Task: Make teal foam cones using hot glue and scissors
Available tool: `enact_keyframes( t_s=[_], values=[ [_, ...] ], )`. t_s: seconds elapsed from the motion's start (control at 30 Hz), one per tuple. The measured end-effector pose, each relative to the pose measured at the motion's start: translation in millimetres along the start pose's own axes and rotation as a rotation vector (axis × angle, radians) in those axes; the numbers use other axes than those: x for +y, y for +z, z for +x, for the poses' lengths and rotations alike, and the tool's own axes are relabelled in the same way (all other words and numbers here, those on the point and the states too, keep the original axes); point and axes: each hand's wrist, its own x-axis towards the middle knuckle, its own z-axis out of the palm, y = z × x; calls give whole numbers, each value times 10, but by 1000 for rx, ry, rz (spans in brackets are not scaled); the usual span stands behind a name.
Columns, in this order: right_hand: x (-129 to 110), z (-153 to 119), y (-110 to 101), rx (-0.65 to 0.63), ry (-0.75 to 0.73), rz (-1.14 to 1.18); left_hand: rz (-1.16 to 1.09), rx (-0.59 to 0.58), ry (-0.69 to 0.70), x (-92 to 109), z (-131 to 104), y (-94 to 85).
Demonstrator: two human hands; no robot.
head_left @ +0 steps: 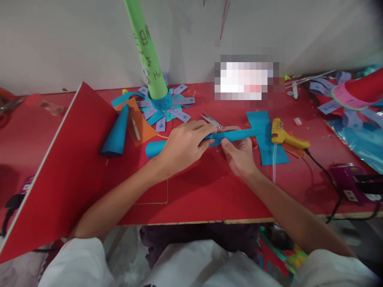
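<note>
A long blue paper roll lies crosswise in both hands over the red table. My left hand wraps over its left part, fingers closed on it. With thumb in front and fingers behind, my right hand pinches the roll near its middle. The roll's wider left end shows beyond my left hand. Its right end reaches a cut blue paper piece. Scissors lie just behind the hands, partly hidden by them. A yellow glue gun rests on the right edge of the blue piece.
At the left, a folded red board stands tilted beside a blue cone and orange paper. Behind stands a green paper tube on a strip-petalled base. A purple box and black cable are at the right.
</note>
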Motion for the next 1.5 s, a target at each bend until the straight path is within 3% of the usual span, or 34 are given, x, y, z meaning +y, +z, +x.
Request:
enact_keyframes(
  t_s=[0.57,0.8,0.87,0.97,1.07,1.17,1.3,1.4,1.5],
  values=[
    [69,38,-49,-80,28,22,19,-24,-21,-3,-3,72],
    [41,39,-25,-53,132,95,53,-21,-47,32,-27,62],
    [39,51,-25,-32,145,115,53,63,-55,38,-68,17],
    [35,90,-54,10,149,145,24,294,-66,-66,-172,-63],
    [35,137,-107,46,164,184,63,576,-120,-364,-315,-112],
    [44,165,-147,67,184,203,-27,719,-130,-728,-465,-109],
    [40,173,-150,65,184,222,-388,607,-240,-1000,-595,-54],
    [19,176,-142,64,160,210,-661,448,-313,-1037,-608,1],
    [5,184,-157,86,124,192,-860,389,-361,-1013,-588,30]
  ],
)
